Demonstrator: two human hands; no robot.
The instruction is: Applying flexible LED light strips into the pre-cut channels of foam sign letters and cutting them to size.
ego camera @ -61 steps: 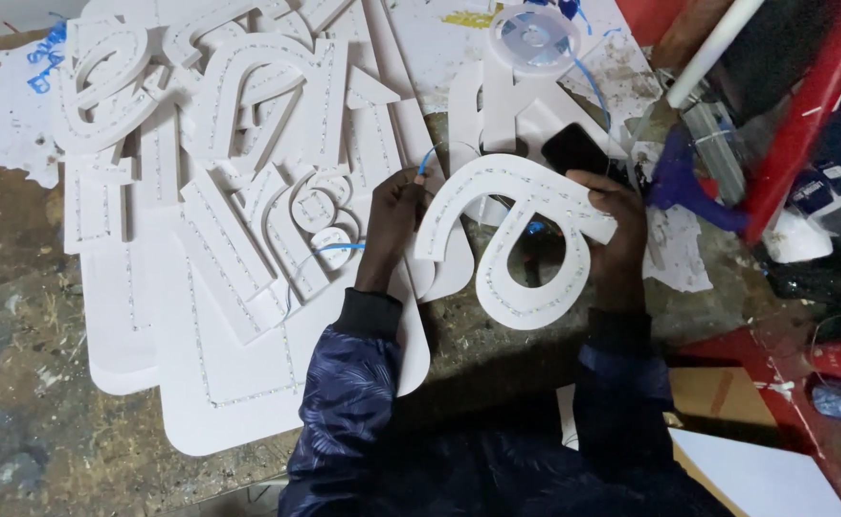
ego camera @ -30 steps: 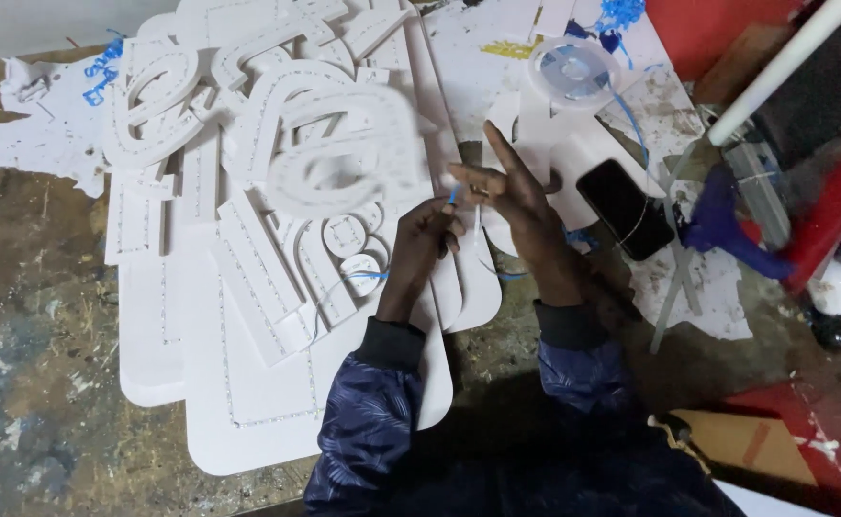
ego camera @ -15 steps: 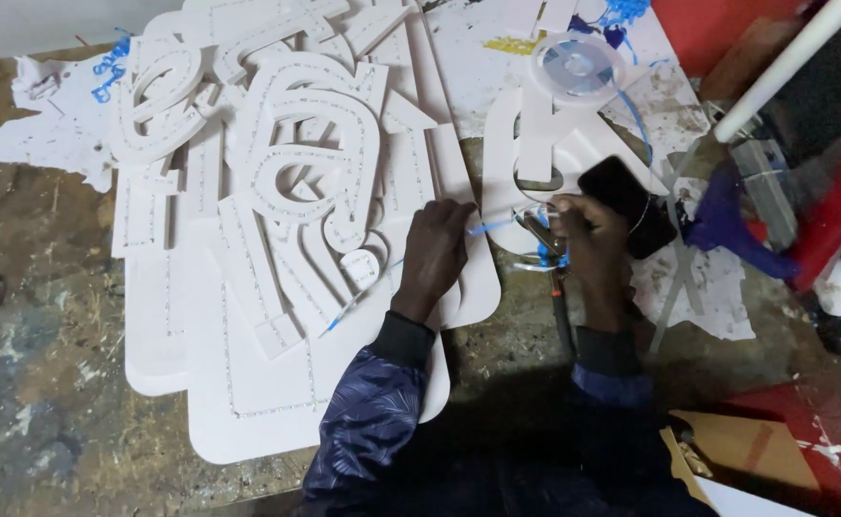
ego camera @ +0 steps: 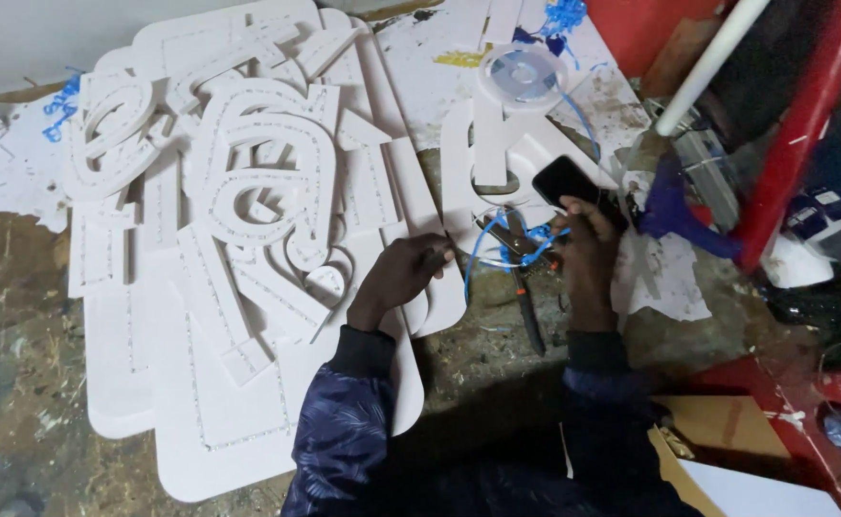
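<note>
My left hand (ego camera: pixel 403 274) rests on the edge of the white letter pile (ego camera: pixel 238 201), and its fingertips pinch one end of a thin blue wire (ego camera: pixel 485 241). That wire loops across to my right hand (ego camera: pixel 583 251), whose curled fingers close on it just above the head of a pair of pliers (ego camera: pixel 527 304) lying on the floor. A black phone (ego camera: pixel 566 180) lies right beside my right hand's fingertips, on a white cut-out letter (ego camera: pixel 485 158).
A clear spool (ego camera: pixel 524 73) of blue wire sits on white board at the top. A white pipe (ego camera: pixel 712 65), a red frame (ego camera: pixel 803 124) and a purple tool (ego camera: pixel 674 206) crowd the right. Cardboard (ego camera: pixel 717 426) lies at the lower right. The floor (ego camera: pixel 18 316) is rough and paint-stained.
The large curved white letter that both hands held now lies on the pile at left. Both hands have come down to the blue wire by the pliers.
</note>
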